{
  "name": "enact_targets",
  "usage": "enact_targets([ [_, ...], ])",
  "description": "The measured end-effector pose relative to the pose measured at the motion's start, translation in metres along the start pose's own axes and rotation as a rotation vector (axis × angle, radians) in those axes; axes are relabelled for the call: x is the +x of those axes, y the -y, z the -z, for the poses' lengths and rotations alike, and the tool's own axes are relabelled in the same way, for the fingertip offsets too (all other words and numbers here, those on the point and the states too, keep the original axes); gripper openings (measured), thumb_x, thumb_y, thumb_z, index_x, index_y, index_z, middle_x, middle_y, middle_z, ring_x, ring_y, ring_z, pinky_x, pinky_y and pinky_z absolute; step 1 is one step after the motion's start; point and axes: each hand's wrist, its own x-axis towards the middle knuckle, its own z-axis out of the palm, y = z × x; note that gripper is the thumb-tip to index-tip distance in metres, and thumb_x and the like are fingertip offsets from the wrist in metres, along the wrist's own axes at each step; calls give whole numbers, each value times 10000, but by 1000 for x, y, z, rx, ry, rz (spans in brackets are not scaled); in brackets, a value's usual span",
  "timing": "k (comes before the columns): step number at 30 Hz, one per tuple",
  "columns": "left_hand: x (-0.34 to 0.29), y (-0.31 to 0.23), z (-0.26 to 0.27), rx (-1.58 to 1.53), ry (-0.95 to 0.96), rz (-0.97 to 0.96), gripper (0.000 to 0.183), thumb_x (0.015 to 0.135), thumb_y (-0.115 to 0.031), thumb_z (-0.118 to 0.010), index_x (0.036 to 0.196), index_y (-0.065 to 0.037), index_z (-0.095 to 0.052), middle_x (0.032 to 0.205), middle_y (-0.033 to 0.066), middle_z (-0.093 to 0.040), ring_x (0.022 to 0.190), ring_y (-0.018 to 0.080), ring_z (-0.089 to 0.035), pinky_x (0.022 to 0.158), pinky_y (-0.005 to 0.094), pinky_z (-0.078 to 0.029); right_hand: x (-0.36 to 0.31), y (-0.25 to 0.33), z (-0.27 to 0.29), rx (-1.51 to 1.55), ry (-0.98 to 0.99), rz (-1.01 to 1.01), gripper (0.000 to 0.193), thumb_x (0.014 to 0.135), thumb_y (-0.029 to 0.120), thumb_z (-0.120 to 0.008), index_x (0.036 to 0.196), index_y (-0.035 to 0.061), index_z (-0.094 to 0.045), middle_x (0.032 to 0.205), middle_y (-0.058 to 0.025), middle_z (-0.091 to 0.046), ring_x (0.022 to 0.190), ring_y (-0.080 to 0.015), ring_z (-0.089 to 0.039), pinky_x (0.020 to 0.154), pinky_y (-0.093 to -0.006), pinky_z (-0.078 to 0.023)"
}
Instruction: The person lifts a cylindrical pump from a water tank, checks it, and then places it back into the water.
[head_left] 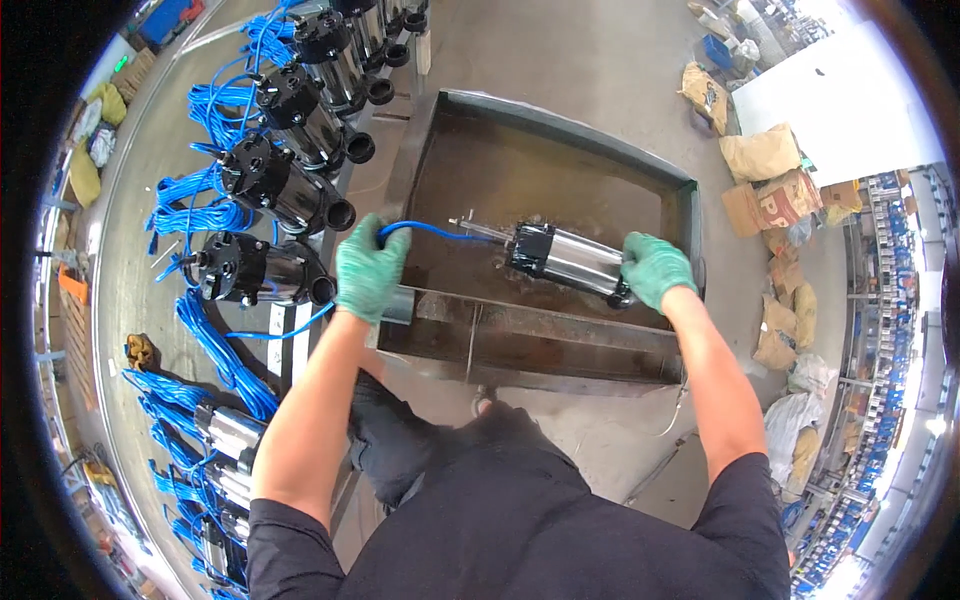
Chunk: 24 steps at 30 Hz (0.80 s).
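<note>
One submersible pump [582, 262] in water trough [570, 124], likely dipping step; right hand [657, 270] grips its end, left hand [370, 268] clasps blue cable [432, 229]; next move needs slack.

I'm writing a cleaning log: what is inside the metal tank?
Murky brown liquid, and in or just above it a black-and-silver cylinder gripped by the right hand. The left hand holds a blue cable. The floor of the tank and the cylinder's underside are hidden.
</note>
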Motion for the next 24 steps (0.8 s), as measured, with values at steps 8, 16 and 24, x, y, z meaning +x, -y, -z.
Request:
enact_targets([
  [8,-61,-90,131,315,154,-48,246,918,-166,-747,819,-19,-576,703,-22,-476,700,68,-407,591,276,-372,-90,-9,18,306,-154,108,142,885,209,-633,916,118,-738,1023,-142,-749,958,-386,-709,873,-485,-567],
  [16,-121,-63,170,551,52,59,416,937,-300,-820,753,-21,-572,618,-16,-444,621,63,-382,534,294,-346,-118,13,-55,296,-176,225,125,879,227,-660,905,122,-724,998,-128,-728,949,-372,-705,838,-491,-567],
  [24,-120,1,169,1285,-66,-140,377,867,-447,-797,901,-88,-688,859,123,-697,823,374,-673,771,488,-528,-139,25,-97,251,-230,214,162,888,238,-657,988,112,-669,1059,-132,-687,892,-392,-707,768,-510,-579],
])
